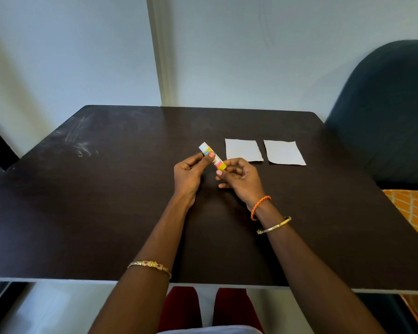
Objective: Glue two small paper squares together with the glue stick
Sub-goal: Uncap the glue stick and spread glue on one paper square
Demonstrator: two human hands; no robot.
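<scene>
Both of my hands hold a glue stick (212,155) a little above the dark table, near its middle. The stick is yellow with a white cap that points up and to the left. My left hand (191,173) grips the capped upper part between thumb and fingers. My right hand (239,178) pinches the yellow lower end. Two small white paper squares lie flat side by side just right of my hands: the left square (243,150) and the right square (284,152). They do not touch each other.
The dark brown table (106,201) reaches to a pale wall at the back. A dark blue chair back (386,112) stands at the right, beside an orange patterned cloth (413,210). White smudges (80,143) mark the far left of the table.
</scene>
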